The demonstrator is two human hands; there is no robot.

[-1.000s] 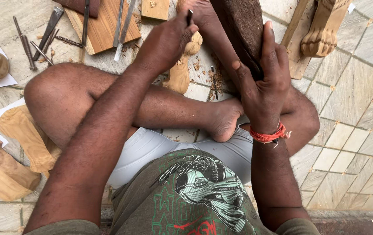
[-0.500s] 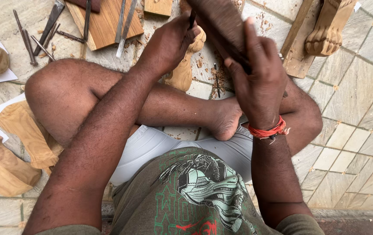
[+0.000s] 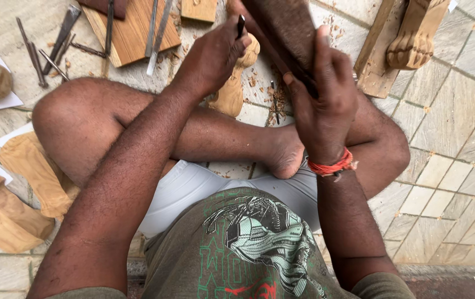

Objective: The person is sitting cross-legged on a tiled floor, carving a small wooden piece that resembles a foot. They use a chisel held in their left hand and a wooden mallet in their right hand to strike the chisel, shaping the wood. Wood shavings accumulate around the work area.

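Lifted higher, right hand [image 3: 326,105] grips mallet [image 3: 284,30]; left hand [image 3: 212,55] pinches chisel [image 3: 241,25] above carving [image 3: 236,77].

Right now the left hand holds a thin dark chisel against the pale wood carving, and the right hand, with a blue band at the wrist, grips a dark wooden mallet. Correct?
Not quite: the head view shows the band is red. The rest stands: left hand, chisel, carving, right hand, mallet.

Loose chisels [image 3: 44,52], wooden board [image 3: 129,33], carved paw leg [image 3: 414,33] on paving.
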